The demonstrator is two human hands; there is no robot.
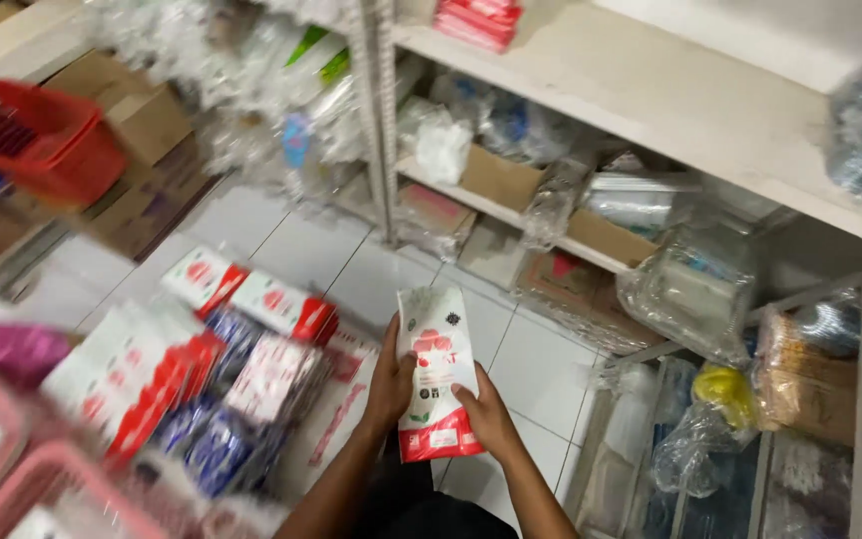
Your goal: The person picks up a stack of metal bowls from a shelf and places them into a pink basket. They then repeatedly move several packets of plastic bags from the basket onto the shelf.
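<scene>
You hold a flat white plastic packet (437, 371) upright in front of you, above the white tiled floor (541, 369). It is tall and narrow, white over most of its face with a red figure in the middle, a small dark mark near the top and a red band along the bottom edge; the surface creases and catches light. Your left hand (391, 384) grips its left edge, thumb on the front and fingers curled out of sight behind. Your right hand (489, 417) takes the lower right corner, thumb pressed on the front, the remaining fingers tucked behind the packet.

Much of the left side is smeared by motion. The pile of red-and-white packets (251, 299) on the floor reads clearly only by colour, and the blue-and-white packets (221, 429) below them are a blur. The pink basket (22, 489) at the lower left is cut off by the frame, so its contents cannot be made out.

A red basket (37, 135) sits at the upper left; what is in it is unclear. The white shelf (670, 100) on your right carries cardboard boxes (496, 180) and clear plastic bags (690, 289) of goods. Lower down, a clear bag holds something yellow (725, 394).
</scene>
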